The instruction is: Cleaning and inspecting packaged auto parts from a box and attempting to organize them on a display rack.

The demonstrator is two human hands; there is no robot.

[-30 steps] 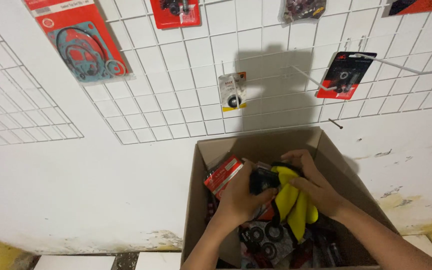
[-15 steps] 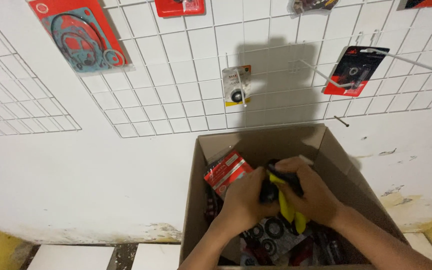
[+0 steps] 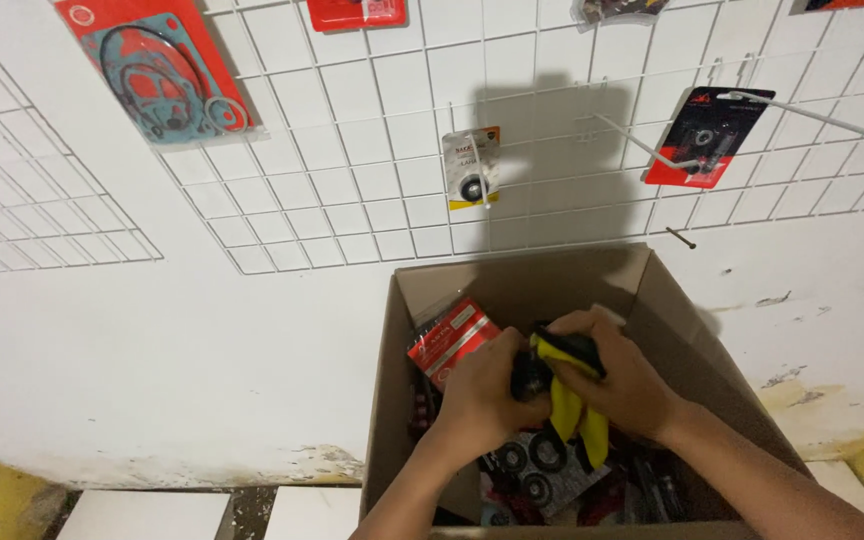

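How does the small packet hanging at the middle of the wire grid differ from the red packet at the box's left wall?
The small hanging packet is mostly clear with a yellow strip and a dark ring inside; the red packet in the box is mainly red. The hanging packet hangs upright on the wire grid, untouched; the red packet in the box lies tilted in the cardboard box, beside the left hand. The hanging one looks smaller. Both are flat retail packs.

The yellow and black pack (image 3: pixel 570 400) is squeezed between both hands, standing up over the open brown box (image 3: pixel 392 400).
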